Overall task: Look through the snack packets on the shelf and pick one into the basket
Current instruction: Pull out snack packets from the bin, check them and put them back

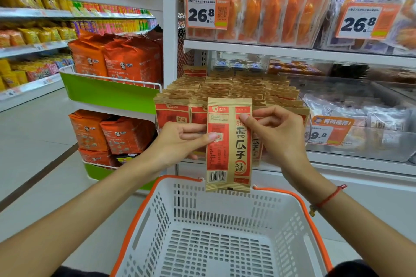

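A brown-and-red snack packet [228,144] is held upright above the far rim of the white basket [216,220], in front of the rows of like packets [227,90] on the shelf [337,164]. Its left edge is pinched by the left hand [180,139] and its right edge by the right hand [276,132], thumb and fingers [245,117] pressed on it.

The packet [228,144] looks like matt brown kraft paper with red printed panels, as do the rows of packets [227,91] on the shelf behind it. The basket [225,231] is smooth white perforated plastic with an orange rim. The orange bags [117,60] look like glossy, crinkled film.
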`<state>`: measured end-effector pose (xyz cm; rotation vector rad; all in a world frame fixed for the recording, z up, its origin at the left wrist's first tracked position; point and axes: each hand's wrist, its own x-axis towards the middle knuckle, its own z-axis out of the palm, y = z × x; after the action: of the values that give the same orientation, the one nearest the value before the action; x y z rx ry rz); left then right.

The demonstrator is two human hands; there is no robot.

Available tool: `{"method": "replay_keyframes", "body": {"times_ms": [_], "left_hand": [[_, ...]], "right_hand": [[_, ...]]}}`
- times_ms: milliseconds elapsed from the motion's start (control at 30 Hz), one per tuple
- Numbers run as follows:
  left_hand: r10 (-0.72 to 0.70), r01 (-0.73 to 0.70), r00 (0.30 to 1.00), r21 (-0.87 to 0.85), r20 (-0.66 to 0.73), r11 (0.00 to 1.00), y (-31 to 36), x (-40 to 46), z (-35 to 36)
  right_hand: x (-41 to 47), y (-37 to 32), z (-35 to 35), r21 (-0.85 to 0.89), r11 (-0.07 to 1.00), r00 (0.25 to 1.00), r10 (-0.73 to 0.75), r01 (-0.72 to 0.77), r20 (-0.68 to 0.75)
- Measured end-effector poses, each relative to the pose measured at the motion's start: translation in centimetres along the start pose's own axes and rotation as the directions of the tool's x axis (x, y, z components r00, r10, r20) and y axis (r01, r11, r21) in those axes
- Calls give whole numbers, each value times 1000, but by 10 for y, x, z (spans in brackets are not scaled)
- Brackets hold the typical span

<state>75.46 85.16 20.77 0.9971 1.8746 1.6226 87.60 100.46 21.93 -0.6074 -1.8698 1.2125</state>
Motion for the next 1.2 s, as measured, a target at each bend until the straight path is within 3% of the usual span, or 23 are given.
{"method": "replay_keyframes", "body": {"times_ms": [267,400,633,900,1033,1200], "left_hand": [[31,-31,999,-51,-10,998,-3,-1,-3],[24,-29,998,-109,-52,994,-2,-1,-5],[-22,-25,976,-212,-216,977,-1,2,-9],[-108,68,979,-218,-173,974,-4,0,-15],[-135,100,979,-222,-149,970,-3,-2,-15],[-104,68,975,-182,-195,981,3,-4,-12]], "right_hand": [[-4,5,5,108,994,999,15,-20,46],[-6,6,8,50,998,995,-36,31,98],[-8,10,11,-66,978,934,-166,196,317],[-4,9,6,-36,981,867,-153,193,474],[-4,10,6,-64,977,869,-151,204,472],[-9,9,9,-106,964,915,-192,244,356]]}}
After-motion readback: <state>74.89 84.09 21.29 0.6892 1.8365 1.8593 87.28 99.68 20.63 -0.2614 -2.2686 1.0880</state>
